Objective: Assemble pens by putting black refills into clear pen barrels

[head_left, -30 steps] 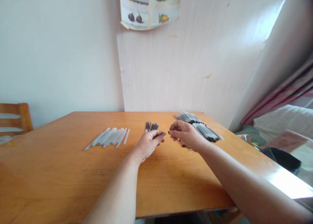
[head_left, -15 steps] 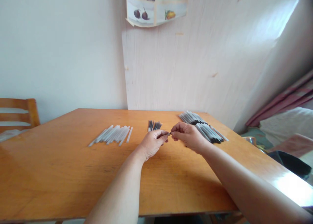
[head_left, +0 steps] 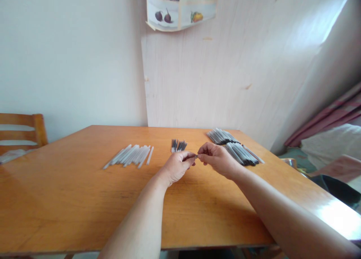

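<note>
My left hand [head_left: 178, 166] and my right hand [head_left: 218, 157] meet fingertip to fingertip above the middle of the table. Both are closed in a pinch, with a tiny dark piece between them, mostly hidden by the fingers and too small to name. Just behind my left hand lies a small group of short, thin sticks [head_left: 182, 145], dark with pale ends. Beyond my right hand are two bundles of grey translucent tubes with black ends, the nearer bundle [head_left: 241, 153] and the farther bundle [head_left: 221, 136]. Left of my hands, several whitish translucent tubes [head_left: 132, 155] lie side by side.
Everything lies on a brown wooden table [head_left: 84, 202]. A wooden chair [head_left: 39, 129] stands at the far left. Fruit pictures [head_left: 180, 10] hang on the wall behind. Off the right edge are a black container [head_left: 335, 189] and cloth [head_left: 332, 146].
My fingertips have drawn slightly closer together, and less of the dark piece shows between them. The tubes and sticks lie as before; the view has shifted slightly.
</note>
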### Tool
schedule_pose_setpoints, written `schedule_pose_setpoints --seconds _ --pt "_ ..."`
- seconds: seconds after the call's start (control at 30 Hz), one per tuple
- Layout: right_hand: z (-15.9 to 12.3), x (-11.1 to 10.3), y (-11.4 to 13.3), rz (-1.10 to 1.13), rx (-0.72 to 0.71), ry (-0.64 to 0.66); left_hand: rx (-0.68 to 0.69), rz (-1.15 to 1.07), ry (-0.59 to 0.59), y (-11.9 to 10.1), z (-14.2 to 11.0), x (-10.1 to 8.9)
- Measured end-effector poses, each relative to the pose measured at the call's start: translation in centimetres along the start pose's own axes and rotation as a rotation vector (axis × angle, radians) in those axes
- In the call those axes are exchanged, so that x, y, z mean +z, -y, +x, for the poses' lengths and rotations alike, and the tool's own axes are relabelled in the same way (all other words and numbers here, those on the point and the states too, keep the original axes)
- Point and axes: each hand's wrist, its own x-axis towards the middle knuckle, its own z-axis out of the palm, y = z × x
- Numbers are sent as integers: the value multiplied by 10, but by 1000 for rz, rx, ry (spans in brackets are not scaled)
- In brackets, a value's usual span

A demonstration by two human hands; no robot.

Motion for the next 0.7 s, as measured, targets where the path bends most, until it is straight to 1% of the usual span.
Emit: schedule_pose_setpoints --seconds 0.13,0.3,0.47,0.57,0.63,0.7 --pt "-2 -1 5 -14 59 22 11 19 -6 0 0 0" --pt "-4 -4 3 -188 114 60 55 94 13 0 -1 1" --pt "-1 -4 -10 -453 52 36 101 188 38 2 -1 1" --pt "-1 -4 -12 -453 37 55 122 197 45 4 0 1" --pt "-3 -5 -12 -425 24 68 115 201 40 5 1 1" --pt "-4 -5 -11 -445 -7 66 105 216 32 6 2 1"
